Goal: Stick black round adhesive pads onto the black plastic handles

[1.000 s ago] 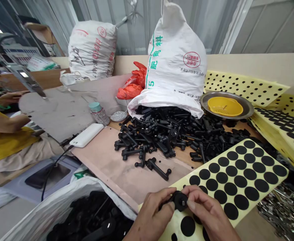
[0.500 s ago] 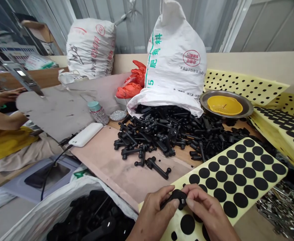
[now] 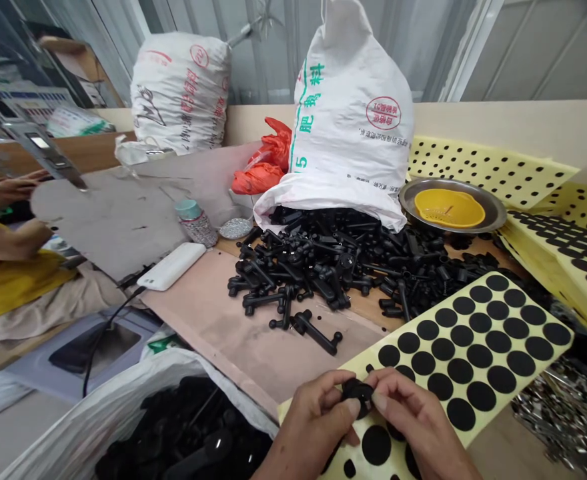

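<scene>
Black knob (image 3: pixel 358 397) turning since the earlier frame; left hand (image 3: pixel 313 423), right hand (image 3: pixel 418 420), both grips closed on it, over a yellow dot sheet (image 3: pixel 436 333)

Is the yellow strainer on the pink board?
No, the yellow strainer sits inside the steel dish, beyond the heap of black parts.
</scene>
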{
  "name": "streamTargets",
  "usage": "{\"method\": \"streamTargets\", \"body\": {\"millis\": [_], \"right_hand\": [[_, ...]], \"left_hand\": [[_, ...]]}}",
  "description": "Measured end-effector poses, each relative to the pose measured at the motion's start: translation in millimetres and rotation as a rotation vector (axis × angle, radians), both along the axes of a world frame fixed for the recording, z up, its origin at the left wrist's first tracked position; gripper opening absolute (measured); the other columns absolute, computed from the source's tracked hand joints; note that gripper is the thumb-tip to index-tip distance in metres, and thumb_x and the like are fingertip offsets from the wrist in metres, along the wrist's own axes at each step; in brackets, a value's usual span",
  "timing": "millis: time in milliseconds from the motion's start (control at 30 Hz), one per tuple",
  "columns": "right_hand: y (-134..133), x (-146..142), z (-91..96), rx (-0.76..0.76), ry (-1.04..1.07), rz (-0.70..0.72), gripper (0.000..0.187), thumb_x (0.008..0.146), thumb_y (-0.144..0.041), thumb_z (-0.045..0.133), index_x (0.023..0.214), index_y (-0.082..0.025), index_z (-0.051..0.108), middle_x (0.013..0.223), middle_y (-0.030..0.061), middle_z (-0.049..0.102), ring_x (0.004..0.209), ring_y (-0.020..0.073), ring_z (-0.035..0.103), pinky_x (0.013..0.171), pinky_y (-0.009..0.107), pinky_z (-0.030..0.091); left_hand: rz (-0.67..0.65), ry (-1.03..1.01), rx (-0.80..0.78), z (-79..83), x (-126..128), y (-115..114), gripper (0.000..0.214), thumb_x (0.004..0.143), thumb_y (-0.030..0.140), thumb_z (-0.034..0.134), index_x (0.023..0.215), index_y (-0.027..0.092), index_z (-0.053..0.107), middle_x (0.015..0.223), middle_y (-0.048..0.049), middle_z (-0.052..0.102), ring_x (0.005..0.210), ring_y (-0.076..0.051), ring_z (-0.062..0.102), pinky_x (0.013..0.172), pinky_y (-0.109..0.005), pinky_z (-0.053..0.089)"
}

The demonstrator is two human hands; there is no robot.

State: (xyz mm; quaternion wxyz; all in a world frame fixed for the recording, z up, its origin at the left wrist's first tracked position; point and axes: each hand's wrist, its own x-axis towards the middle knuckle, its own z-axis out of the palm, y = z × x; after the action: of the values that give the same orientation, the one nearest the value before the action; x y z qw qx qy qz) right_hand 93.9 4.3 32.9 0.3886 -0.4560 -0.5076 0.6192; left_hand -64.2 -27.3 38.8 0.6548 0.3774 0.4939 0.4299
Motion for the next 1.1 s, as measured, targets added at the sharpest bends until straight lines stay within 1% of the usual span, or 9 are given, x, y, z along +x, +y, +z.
{"method": "streamTargets", "body": {"millis": [133,233,333,433,600,733,900,1000,1100], "right_hand": [[-2,0,2.7,0.013,-0.048,-0.014,0.024,0.072,-0.038,0.065,0.059,-0.019,0.058,0.079,0.0024,0.060,0.062,0.0140,0.048,0.057,0.024,0.039],[-3,1,0.5,0.021,-0.113,0.001,0.028,0.073,-0.041,0.062,0.058,-0.020,0.053,0.066,-0.0006,0.054,0.058,0.0137,0.045,0.054,0.024,0.036],[-3,4,-3.2,0.121,-0.251,0.030,0.031,0.078,-0.046,0.054,0.060,-0.021,0.048,0.058,-0.0039,0.044,0.053,0.0128,0.040,0.050,0.025,0.032],[-1,8,-2.7,0.200,-0.396,0.064,0.037,0.081,-0.050,0.049,0.059,-0.022,0.040,0.056,-0.0053,0.040,0.050,0.0116,0.037,0.047,0.025,0.029],[0,7,9.5,0.145,-0.319,0.290,0.037,0.086,-0.053,0.039,0.065,-0.023,0.040,0.058,-0.0058,0.036,0.054,0.0125,0.037,0.050,0.025,0.030],[-7,-3,14.6,0.196,-0.347,0.319,0.036,0.091,-0.048,0.033,0.065,-0.024,0.034,0.060,-0.0055,0.039,0.056,0.0129,0.039,0.054,0.025,0.032],[-13,-13,9.3,0.184,-0.246,0.312,0.038,0.092,-0.048,0.030,0.063,-0.024,0.030,0.055,-0.0065,0.035,0.050,0.0121,0.036,0.049,0.026,0.029],[-12,-13,13.3,0.188,-0.275,0.317,0.038,0.093,-0.045,0.030,0.062,-0.024,0.031,0.054,-0.0064,0.037,0.050,0.0122,0.038,0.050,0.026,0.030],[-11,-4,22.9,0.256,-0.377,0.337,0.036,0.095,-0.040,0.027,0.063,-0.024,0.032,0.058,-0.0055,0.037,0.054,0.0129,0.042,0.053,0.025,0.034]], "left_hand": [[0.044,0.030,0.033,4.8,6,-3,0.028,0.074,0.032,0.061,0.094,0.013,0.061,0.062,0.0030,0.049,0.053,-0.009,0.046,0.052,-0.020,0.038],[0.063,0.150,0.065,6.7,8,-6,0.028,0.075,0.030,0.057,0.097,0.014,0.061,0.058,0.0046,0.044,0.054,-0.011,0.044,0.052,-0.021,0.037],[0.057,0.297,0.109,6.0,8,-9,0.029,0.076,0.031,0.054,0.099,0.014,0.061,0.056,0.0057,0.040,0.053,-0.011,0.041,0.051,-0.021,0.035],[0.066,0.399,0.124,2.9,7,-12,0.029,0.077,0.034,0.053,0.098,0.015,0.061,0.055,0.0050,0.043,0.052,-0.011,0.042,0.049,-0.021,0.035],[0.039,0.239,0.053,-3.9,8,-15,0.042,0.077,0.050,0.052,0.099,0.015,0.059,0.059,0.0023,0.049,0.049,-0.011,0.044,0.044,-0.020,0.039],[0.045,0.088,-0.009,-1.7,7,-21,0.053,0.074,0.057,0.057,0.104,0.013,0.058,0.063,0.0006,0.056,0.047,-0.009,0.044,0.043,-0.019,0.038],[0.159,0.009,-0.153,1.4,6,-31,0.052,0.074,0.054,0.059,0.111,0.016,0.057,0.071,-0.0016,0.063,0.056,-0.012,0.055,0.054,-0.022,0.044],[0.133,-0.077,-0.082,1.1,10,-31,0.053,0.065,0.045,0.070,0.105,0.013,0.058,0.068,-0.0011,0.060,0.055,-0.011,0.052,0.044,-0.018,0.039],[0.122,-0.058,-0.060,7.2,5,-32,0.041,0.067,0.036,0.068,0.100,0.013,0.059,0.064,0.0010,0.058,0.049,-0.008,0.045,0.039,-0.014,0.031]]}}
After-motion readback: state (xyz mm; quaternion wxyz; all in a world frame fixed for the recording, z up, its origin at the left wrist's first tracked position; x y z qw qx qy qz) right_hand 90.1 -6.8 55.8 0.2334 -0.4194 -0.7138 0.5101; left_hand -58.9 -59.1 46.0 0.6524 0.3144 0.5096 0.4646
